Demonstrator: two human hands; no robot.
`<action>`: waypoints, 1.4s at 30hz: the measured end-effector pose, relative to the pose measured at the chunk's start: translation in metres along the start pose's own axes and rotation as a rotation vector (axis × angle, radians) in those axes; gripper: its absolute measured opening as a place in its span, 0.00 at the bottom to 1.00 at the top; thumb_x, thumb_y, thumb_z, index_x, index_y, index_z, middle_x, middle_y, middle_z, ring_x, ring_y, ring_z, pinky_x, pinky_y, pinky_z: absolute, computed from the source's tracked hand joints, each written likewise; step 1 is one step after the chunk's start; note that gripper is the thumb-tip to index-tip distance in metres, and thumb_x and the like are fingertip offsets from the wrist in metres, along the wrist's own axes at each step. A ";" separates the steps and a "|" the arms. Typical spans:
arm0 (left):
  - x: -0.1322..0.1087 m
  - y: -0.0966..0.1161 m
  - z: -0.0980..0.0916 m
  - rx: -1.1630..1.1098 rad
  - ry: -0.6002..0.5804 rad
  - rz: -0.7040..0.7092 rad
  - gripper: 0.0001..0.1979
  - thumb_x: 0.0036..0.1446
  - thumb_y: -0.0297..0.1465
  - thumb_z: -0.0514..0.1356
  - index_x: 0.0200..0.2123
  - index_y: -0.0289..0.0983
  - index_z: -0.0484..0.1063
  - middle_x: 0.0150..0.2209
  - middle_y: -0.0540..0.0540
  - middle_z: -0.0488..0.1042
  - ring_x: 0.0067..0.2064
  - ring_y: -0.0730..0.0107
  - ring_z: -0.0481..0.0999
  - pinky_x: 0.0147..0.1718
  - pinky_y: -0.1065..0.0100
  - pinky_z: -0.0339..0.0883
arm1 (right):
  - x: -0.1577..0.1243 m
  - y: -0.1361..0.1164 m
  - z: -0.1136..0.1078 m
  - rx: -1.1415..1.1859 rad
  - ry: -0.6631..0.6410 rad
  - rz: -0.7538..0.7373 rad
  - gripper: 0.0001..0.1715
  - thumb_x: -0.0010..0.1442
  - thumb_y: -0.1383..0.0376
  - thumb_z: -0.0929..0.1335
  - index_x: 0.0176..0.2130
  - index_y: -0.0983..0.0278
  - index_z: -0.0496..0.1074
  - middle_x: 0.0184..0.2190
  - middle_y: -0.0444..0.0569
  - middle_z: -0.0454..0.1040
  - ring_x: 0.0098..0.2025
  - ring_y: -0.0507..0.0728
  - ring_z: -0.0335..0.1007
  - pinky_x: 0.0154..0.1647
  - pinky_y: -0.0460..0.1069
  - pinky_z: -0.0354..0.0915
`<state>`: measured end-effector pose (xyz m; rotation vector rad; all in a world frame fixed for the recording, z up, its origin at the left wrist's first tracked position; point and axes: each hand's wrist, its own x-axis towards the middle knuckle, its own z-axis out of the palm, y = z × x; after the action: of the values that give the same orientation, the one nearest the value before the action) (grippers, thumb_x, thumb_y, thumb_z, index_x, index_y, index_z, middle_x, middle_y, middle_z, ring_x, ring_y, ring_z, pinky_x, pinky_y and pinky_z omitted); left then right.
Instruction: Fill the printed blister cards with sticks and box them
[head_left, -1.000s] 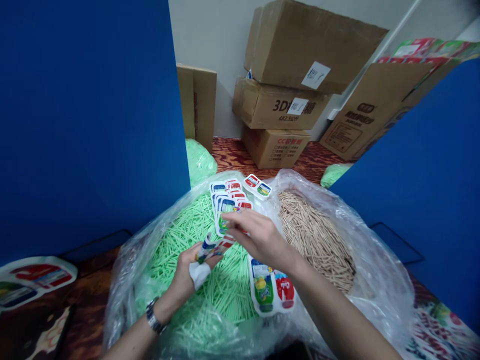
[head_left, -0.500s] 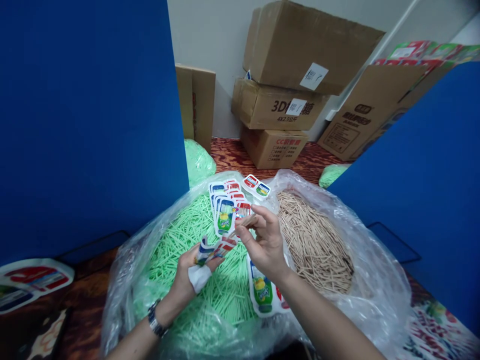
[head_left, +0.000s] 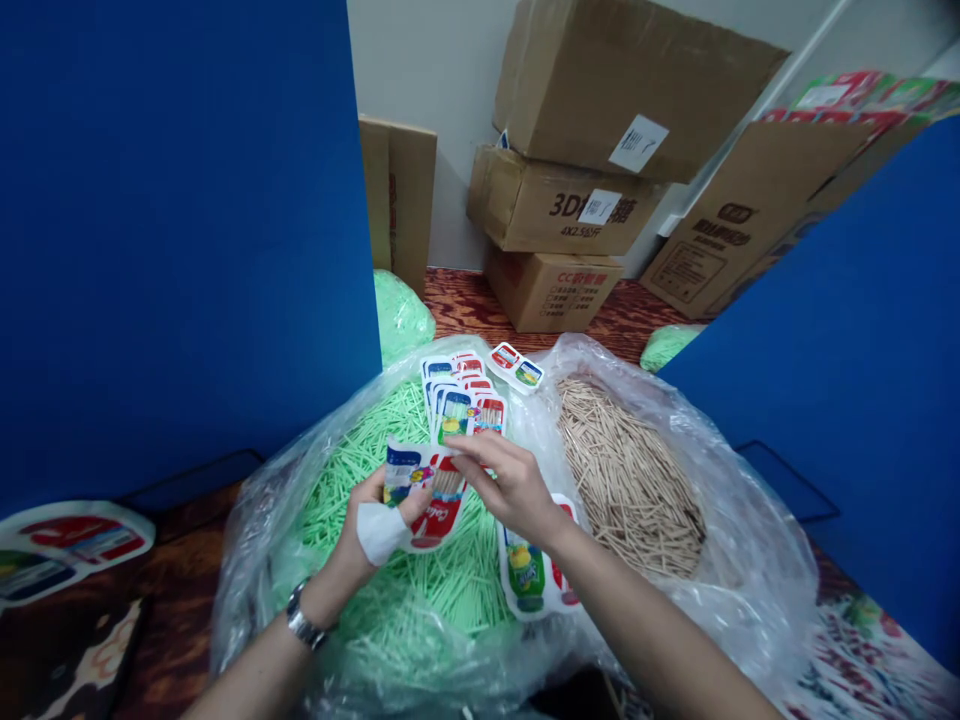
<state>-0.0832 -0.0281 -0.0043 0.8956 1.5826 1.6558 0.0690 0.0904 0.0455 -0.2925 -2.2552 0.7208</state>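
Observation:
My left hand, with a white wrap near the thumb, is closed on a two-part drink-print packet. Brown sticks show through the window of its red cola half; the other half is blue and partly turned away. At the packet's top edge, my right hand has its thumb and fingertips pinched together. Any sticks between those fingers are hidden. Just beyond lies a fanned stack of similar packets, on a bag of thin green sticks. Another packet rests below my right wrist.
Right of the green sticks is a clear plastic bag of brown sticks. A single packet lies at the bags' back edge. Stacked cardboard boxes stand behind. Blue panels flank both sides. A large printed piece sits at left.
My left hand has turned the packet so its printed front shows. My right hand, earlier raised with brown sticks pinched, has moved left and down onto the packet's top edge.

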 end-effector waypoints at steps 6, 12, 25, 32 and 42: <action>0.013 0.012 -0.014 -0.037 0.019 0.074 0.13 0.43 0.33 0.69 0.25 0.35 0.68 0.26 0.51 0.74 0.27 0.74 0.71 0.29 0.71 0.67 | 0.030 0.000 -0.003 -0.103 -0.112 -0.046 0.23 0.61 0.59 0.66 0.54 0.64 0.64 0.40 0.51 0.73 0.42 0.55 0.68 0.45 0.51 0.64; 0.019 0.031 -0.020 0.120 -0.020 0.187 0.18 0.41 0.32 0.70 0.35 0.36 0.68 0.30 0.51 0.73 0.29 0.71 0.70 0.29 0.71 0.65 | 0.059 -0.008 0.017 -0.285 -0.132 -0.172 0.22 0.63 0.52 0.62 0.26 0.64 0.68 0.23 0.44 0.67 0.27 0.50 0.62 0.30 0.46 0.57; 0.019 0.031 -0.040 0.348 -0.042 0.163 0.15 0.44 0.35 0.68 0.19 0.36 0.64 0.20 0.55 0.61 0.22 0.77 0.58 0.21 0.73 0.51 | 0.037 -0.002 0.013 -0.222 -0.138 -0.250 0.20 0.64 0.64 0.61 0.55 0.66 0.61 0.50 0.55 0.68 0.52 0.58 0.62 0.52 0.55 0.60; 0.015 0.028 -0.046 0.289 0.048 0.099 0.17 0.43 0.37 0.68 0.19 0.36 0.63 0.18 0.56 0.59 0.20 0.78 0.55 0.20 0.73 0.48 | -0.021 0.022 0.021 -0.437 -0.699 -0.364 0.17 0.61 0.68 0.65 0.50 0.56 0.68 0.46 0.50 0.71 0.48 0.58 0.63 0.49 0.57 0.62; 0.012 0.028 -0.034 0.211 0.018 0.098 0.17 0.44 0.34 0.67 0.17 0.36 0.61 0.17 0.57 0.57 0.20 0.79 0.55 0.19 0.74 0.48 | -0.027 0.020 0.057 -0.343 -0.921 -0.404 0.32 0.51 0.58 0.74 0.54 0.54 0.66 0.64 0.57 0.51 0.65 0.67 0.42 0.58 0.67 0.50</action>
<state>-0.1188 -0.0379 0.0231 1.0838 1.7754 1.5865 0.0469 0.0721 -0.0140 0.4304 -3.1669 0.2485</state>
